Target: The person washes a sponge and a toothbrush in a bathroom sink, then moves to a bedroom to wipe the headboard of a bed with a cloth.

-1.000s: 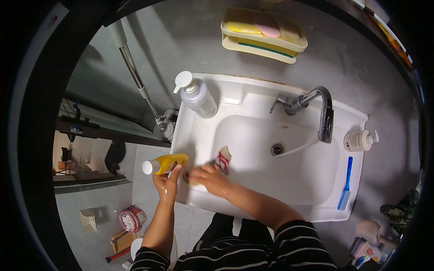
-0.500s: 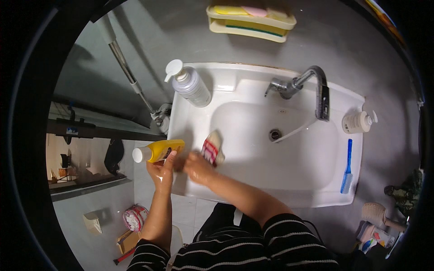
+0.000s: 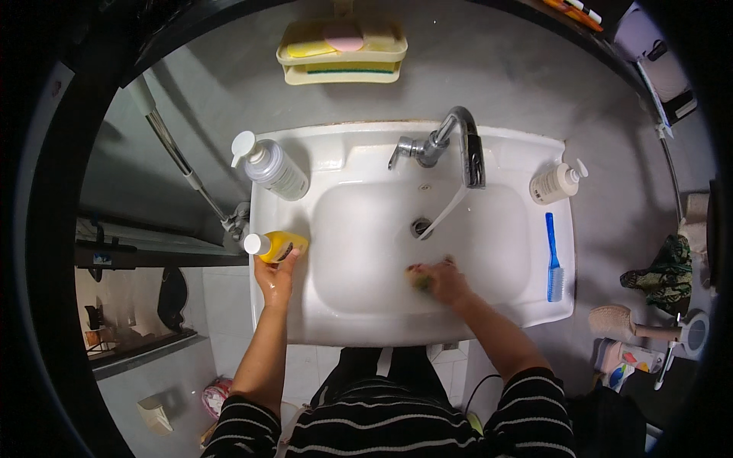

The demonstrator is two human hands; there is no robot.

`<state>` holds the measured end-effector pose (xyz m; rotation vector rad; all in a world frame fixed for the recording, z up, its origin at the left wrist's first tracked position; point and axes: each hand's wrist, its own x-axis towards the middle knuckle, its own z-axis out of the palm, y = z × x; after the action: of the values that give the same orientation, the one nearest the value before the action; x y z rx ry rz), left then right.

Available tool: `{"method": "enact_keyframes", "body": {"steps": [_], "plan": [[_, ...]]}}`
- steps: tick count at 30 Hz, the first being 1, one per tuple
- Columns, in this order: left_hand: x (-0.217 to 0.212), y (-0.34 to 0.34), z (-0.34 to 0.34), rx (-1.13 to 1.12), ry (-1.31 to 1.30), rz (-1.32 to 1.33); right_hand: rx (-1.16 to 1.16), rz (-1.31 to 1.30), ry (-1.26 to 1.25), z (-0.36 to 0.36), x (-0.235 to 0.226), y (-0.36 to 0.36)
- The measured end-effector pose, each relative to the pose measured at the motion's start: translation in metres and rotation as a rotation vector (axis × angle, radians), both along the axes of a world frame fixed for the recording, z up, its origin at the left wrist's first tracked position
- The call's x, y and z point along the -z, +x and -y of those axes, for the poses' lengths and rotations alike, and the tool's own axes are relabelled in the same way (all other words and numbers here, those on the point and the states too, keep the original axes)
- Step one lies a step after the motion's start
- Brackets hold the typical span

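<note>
My left hand (image 3: 276, 279) is wrapped round a yellow bottle with a white cap (image 3: 281, 244), tilted over the left rim of the white sink (image 3: 336, 324). Inside the basin, my right hand (image 3: 447, 282) grips a small cream-and-red item (image 3: 418, 275). Motion and my fingers hide much of it, and I cannot tell its exact kind. The item is below the drain (image 3: 420, 227), toward the near side. A thin stream of water (image 3: 445, 211) runs from the chrome faucet (image 3: 475, 156) toward the drain.
A large pump bottle (image 3: 276, 172) stands at the sink's back left, a smaller one (image 3: 555, 184) at the right. A blue-handled brush (image 3: 553, 256) lies on the right rim. Above, a cream wall rack (image 3: 343, 69) holds sponges. A metal pole (image 3: 172, 145) leans at left.
The right hand has picked the cream-and-red item up from the basin's left side and carried it right. The yellow bottle stays in the left hand. The view has shifted rightward.
</note>
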<state>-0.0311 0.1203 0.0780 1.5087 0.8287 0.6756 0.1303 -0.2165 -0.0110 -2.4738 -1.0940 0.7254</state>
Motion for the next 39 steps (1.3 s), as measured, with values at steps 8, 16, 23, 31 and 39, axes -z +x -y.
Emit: {"method": "enact_keyframes", "body": {"steps": [8,16,23,31,39], "plan": [[0.025,-0.007,-0.021,0.008,0.047,0.025,0.966,-0.839,0.678,-0.069,-0.026,0.057],[0.044,-0.022,-0.022,0.018,0.006,0.031,0.568,-0.502,0.609,-0.135,0.022,-0.014],[0.037,-0.057,0.007,-0.289,0.144,-0.086,-0.079,-0.203,-0.032,-0.137,-0.035,-0.086],[0.045,-0.042,0.067,0.141,0.112,-0.032,0.348,0.214,-0.593,0.042,0.013,0.004],[0.063,0.019,0.098,0.446,0.08,-0.276,0.293,0.169,-0.133,-0.065,-0.077,-0.107]]}}
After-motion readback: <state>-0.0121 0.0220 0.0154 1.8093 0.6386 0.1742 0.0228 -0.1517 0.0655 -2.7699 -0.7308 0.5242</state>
